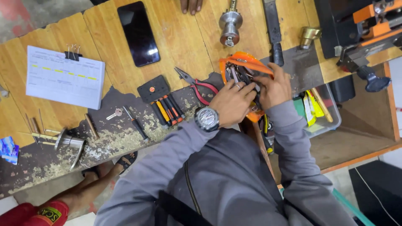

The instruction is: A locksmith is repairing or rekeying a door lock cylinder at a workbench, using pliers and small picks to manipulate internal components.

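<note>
At the near edge of the worn wooden workbench [176, 37], toward its right end, I watch both hands work inside an orange tool case [245, 62] packed with slim metal tools. My left hand [230, 102], a wristwatch [207, 118] on its wrist, has its fingers curled down into the case, pinching at the metal pieces; which one it has, I cannot tell. My right hand [273, 86] closes around the case's right side, steadying it.

I judge the case to be stiff, light plastic, likely to tip or slide if pulled by one wall; it is best held across both sides or under its base. The tools inside look hard, thin and smooth, so they should be picked by the shank, one at a time.

Just left of the case lie red-handled pliers [196, 83], then a small screwdriver set [162, 102] and a key [114, 113]. A clipped paper form [65, 77] and a dark phone [138, 33] sit farther left. A door knob [230, 24] stands near the far edge, where another person's fingers [191, 5] rest.
</note>
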